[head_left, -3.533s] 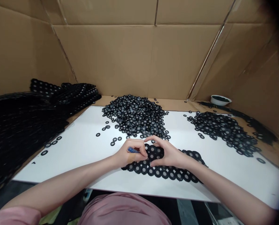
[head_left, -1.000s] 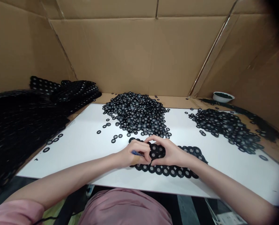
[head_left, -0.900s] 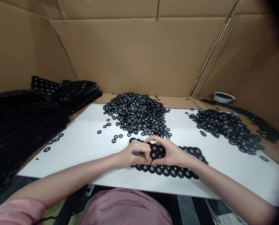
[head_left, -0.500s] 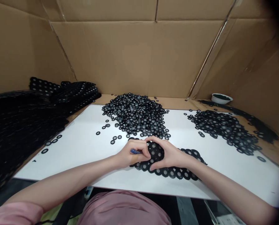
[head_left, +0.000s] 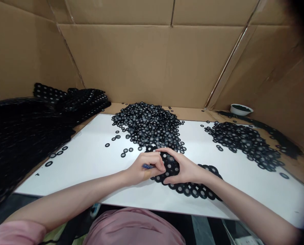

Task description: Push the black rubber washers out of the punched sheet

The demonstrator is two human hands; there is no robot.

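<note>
A panel of joined black rings with pale centres [head_left: 190, 190] lies on the white board in front of me, partly lifted and bent. My right hand [head_left: 186, 168] grips its raised part between thumb and fingers. Curled against that part, my left hand [head_left: 145, 166] is closed round a slim tool with a blue patterned handle [head_left: 148, 166]. The tool's tip is hidden, so its kind cannot be told. Just beyond my hands rises a large heap of loose black rings [head_left: 149, 124].
A second heap of rings [head_left: 243, 141] lies to the right, near a white bowl of dark bits [head_left: 240, 109]. Dark folded ringed material [head_left: 83, 98] and black strands [head_left: 21, 136] fill the left side. Cardboard walls [head_left: 131, 61] enclose the white board [head_left: 85, 173].
The ring panel has shifted slightly and turned, its right end now lower and nearer to me. Both hands keep nearly the same place and hold.
</note>
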